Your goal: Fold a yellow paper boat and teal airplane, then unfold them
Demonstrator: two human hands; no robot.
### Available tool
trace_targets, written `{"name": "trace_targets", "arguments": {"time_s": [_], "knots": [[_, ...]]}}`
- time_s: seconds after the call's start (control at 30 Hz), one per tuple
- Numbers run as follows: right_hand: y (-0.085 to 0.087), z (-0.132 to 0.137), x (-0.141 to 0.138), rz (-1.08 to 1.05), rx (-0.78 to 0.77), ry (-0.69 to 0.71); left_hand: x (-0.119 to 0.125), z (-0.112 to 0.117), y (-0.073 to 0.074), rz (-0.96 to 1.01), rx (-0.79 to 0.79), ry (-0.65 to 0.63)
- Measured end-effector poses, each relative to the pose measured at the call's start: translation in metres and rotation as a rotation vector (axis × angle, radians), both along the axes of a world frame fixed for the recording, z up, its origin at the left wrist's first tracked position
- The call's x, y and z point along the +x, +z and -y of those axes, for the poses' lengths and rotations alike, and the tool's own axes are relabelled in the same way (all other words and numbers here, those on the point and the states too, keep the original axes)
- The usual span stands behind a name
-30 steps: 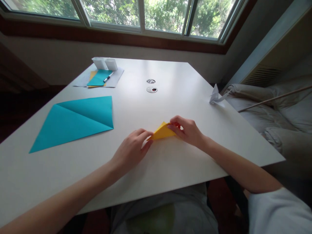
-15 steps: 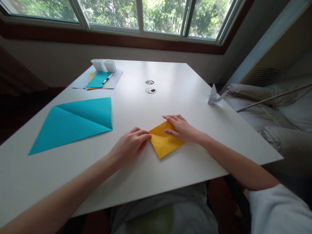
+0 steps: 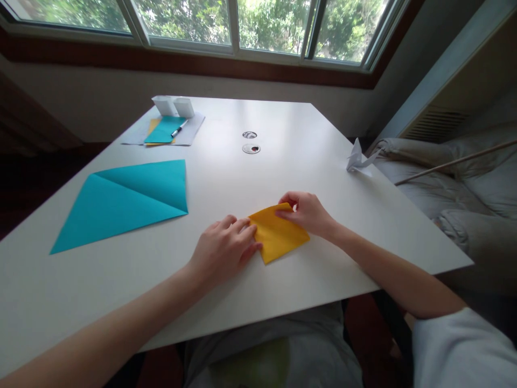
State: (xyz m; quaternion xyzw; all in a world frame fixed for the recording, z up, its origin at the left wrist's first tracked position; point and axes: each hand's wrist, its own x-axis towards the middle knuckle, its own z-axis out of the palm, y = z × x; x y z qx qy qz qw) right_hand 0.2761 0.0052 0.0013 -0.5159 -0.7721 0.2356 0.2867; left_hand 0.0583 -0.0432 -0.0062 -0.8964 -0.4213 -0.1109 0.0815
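In the head view, a person's right hand point(image 3: 305, 213) pinches the far corner of a yellow paper point(image 3: 280, 234) between thumb and fingers, the grip narrow. The left hand point(image 3: 226, 245) lies along the paper's left edge, fingers half curled and fingertips touching it — whether they grip or merely press, one cannot tell. The yellow paper sits between the two hands, near the front edge of a white table point(image 3: 323, 275).

On the table are one large teal sheet point(image 3: 121, 199) to the left, one black-and-white pen point(image 3: 179, 129), two small white pieces point(image 3: 184, 108) at the far left, two round fittings point(image 3: 251, 148) near the middle and one white folded figure point(image 3: 356, 160) by the right edge. The pen rests partly on a smaller teal paper point(image 3: 163, 130), with yellow and white sheets beneath.

The yellow paper is smooth, matte and roughly four-sided; the large teal sheet is kite-shaped, creased by folding. The white figure rises in sharp points — birdlike in outline — and the tabletop has a soft sheen.
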Motion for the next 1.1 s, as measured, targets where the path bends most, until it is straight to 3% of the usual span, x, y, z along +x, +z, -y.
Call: {"name": "trace_targets", "arguments": {"time_s": [0.2,0.4,0.53,0.63,0.83,1.1], "knots": [[-0.002,0.023,0.0,0.113,0.293,0.405,0.002,0.0,-0.001,0.011,0.017,0.033],[-0.008,0.031,0.001,0.331,0.54,0.58,0.001,0.0,-0.002,0.041,0.01,0.046],[-0.009,0.033,0.001,0.36,0.591,0.631,-0.002,-0.004,-0.006,0.08,0.017,0.09],[-0.013,0.032,0.0,0.33,0.581,0.61,-0.005,-0.01,-0.008,0.094,0.013,0.119],[-0.019,0.032,-0.003,0.282,0.563,0.562,-0.012,-0.02,-0.007,0.127,-0.055,0.059],[-0.023,0.033,-0.008,0.235,0.498,0.569,-0.014,-0.019,-0.008,0.15,-0.099,0.139]]}}
